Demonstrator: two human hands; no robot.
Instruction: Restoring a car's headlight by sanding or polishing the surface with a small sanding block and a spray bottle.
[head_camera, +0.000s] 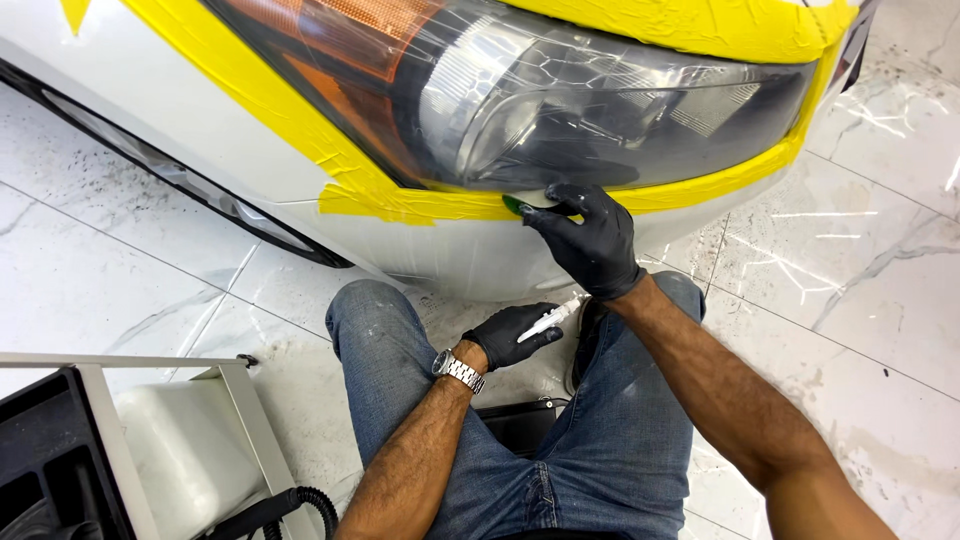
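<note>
Right hand (592, 243), black-gloved, is up at the lower edge of the headlight (560, 90), fingers curled tight around a small green pad (516, 206) and pressing it flat against the lens rim. Only the green tip pokes out left of the fingertips; the rest is buried under the glove, so what kind of pad it is, I can't quite say. It sits right where the clear lens meets the yellow masking tape (380, 200) that frames the whole lamp.

Left hand (512, 336), also gloved, hangs lower, just above the knees, fingers closed around a slim white tool (549, 320) that points up and to the right. It looks like a small knife or pen, though it's too small to call. A metal wristwatch (458, 371) glints on that wrist.

The person kneels in blue jeans (600, 440) close against the white bumper (450, 255), the two hands near each other, one above the other, not touching. White marble-look floor tiles (860, 330) spread out all round. Down in the lower left corner stands a pale cart (190, 440) with a black tray and a coiled black cable (305, 505) beside it.
</note>
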